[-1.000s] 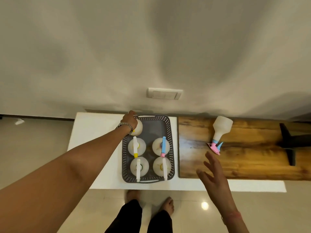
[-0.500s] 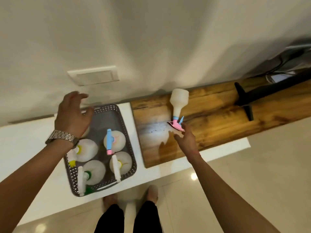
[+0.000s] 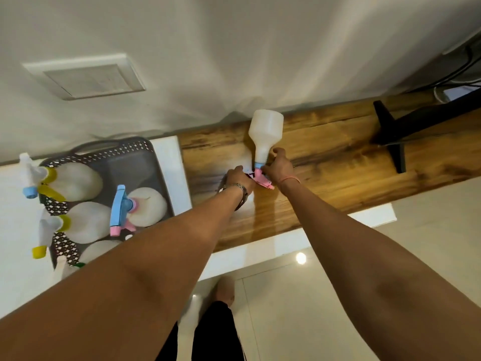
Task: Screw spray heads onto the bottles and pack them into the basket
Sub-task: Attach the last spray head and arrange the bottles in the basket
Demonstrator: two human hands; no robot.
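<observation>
The wooden counter [image 3: 325,162] carries the work, and to the left of the grip sits the white counter [image 3: 15,230] with the grey basket [image 3: 122,157], well apart from both hands. The basket holds 4 white bottles with spray heads on (a 5th may lie under the left forearm, which hides that corner). The last bottle [image 3: 266,131] lies on its side on the wood, its base pointing away from the grip. The right hand [image 3: 277,168] curls its fingers round the bottle's neck. The left hand [image 3: 238,178], a watch [image 3: 240,191] on its wrist, meets the pink and blue spray head [image 3: 261,178]; whether it clamps that head I cannot tell.
</observation>
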